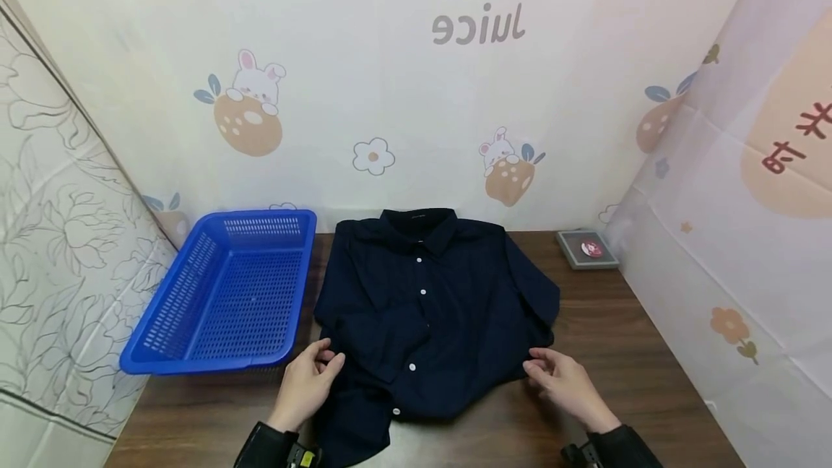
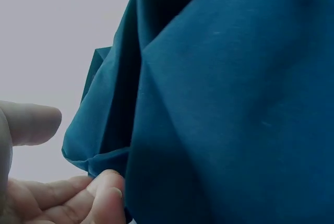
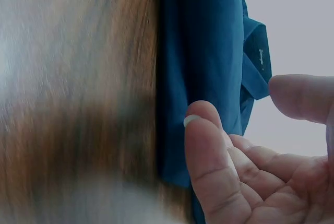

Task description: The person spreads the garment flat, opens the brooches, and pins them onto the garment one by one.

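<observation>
A dark navy button-up shirt (image 1: 442,309) lies front up on the table, its collar at the far end and white buttons down the middle. On the left side a sleeve lies folded over the front, and a piece of cloth reaches toward the near edge. My left hand (image 1: 307,385) is at the shirt's lower left edge; in the left wrist view its fingertips (image 2: 107,187) touch the cloth, thumb apart. At the lower right edge is my right hand (image 1: 568,388). Its fingers (image 3: 206,156) are against the shirt in the right wrist view, with the thumb held away.
A blue plastic basket (image 1: 304,295) with slotted walls stands left of the shirt. At the back right is a small grey box (image 1: 572,255) with a round pink-red patch on top. Printed cloth (image 1: 403,92) hangs behind the brown wooden table (image 1: 624,338) and along its sides.
</observation>
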Demonstrator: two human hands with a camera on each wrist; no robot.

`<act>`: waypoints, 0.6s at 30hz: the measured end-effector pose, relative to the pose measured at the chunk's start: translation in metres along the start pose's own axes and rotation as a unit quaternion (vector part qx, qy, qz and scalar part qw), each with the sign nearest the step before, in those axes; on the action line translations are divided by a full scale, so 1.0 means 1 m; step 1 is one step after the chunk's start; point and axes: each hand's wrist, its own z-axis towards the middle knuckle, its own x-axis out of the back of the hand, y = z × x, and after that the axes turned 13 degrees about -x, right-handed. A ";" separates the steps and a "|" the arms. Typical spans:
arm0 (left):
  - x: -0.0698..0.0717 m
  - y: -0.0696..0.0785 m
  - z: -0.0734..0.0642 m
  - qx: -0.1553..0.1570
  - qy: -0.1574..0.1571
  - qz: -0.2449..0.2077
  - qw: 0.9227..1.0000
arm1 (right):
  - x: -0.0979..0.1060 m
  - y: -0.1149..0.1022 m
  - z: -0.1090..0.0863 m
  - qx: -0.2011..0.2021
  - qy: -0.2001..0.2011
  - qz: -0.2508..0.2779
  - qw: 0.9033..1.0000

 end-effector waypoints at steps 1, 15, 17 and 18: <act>0.000 0.000 0.002 0.003 -0.001 -0.003 1.000 | -0.002 0.000 0.000 -0.003 -0.002 0.004 1.000; -0.009 -0.003 0.019 0.022 -0.003 -0.089 0.996 | -0.015 0.000 0.008 -0.052 -0.043 0.082 0.994; -0.010 -0.002 0.020 0.026 -0.009 -0.101 0.995 | -0.016 0.001 0.010 -0.059 -0.060 0.103 0.991; -0.010 -0.001 0.021 0.026 -0.012 -0.107 0.994 | -0.016 0.001 0.010 -0.063 -0.068 0.112 0.989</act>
